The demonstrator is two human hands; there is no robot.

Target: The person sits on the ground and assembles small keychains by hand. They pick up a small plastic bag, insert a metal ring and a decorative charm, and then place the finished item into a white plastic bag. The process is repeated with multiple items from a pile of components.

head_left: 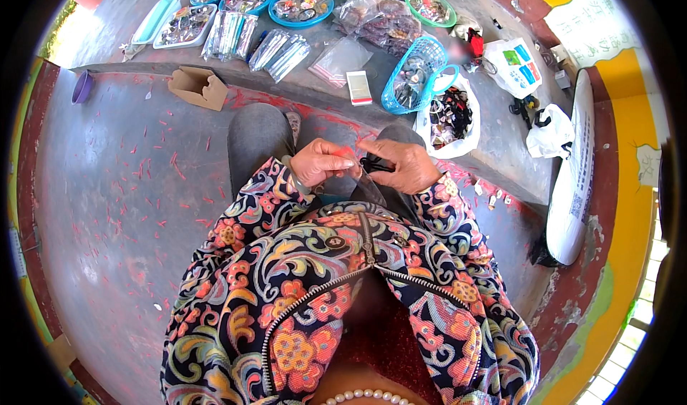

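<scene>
Above my lap, my left hand (322, 164) is closed in a pinch on the red upper edge of a small clear plastic bag (369, 188). The bag hangs down between my hands. My right hand (405, 166) meets it from the other side, fingers curled round a small black item (377, 163) at the bag's mouth. What kind of item it is, I cannot make out, nor whether part of it sits inside the bag. Ahead on the raised ledge lie a stack of clear bags with red edges (336, 63) and a white, phone-shaped device (359, 89).
A blue basket (401, 90) and a white bag of black items (438, 137) stand ahead right. Bundles of filled packets (279, 53) and round trays (301, 6) cover the ledge. A cardboard box (198, 88) and purple bowl (83, 87) are at left; red scraps litter the floor.
</scene>
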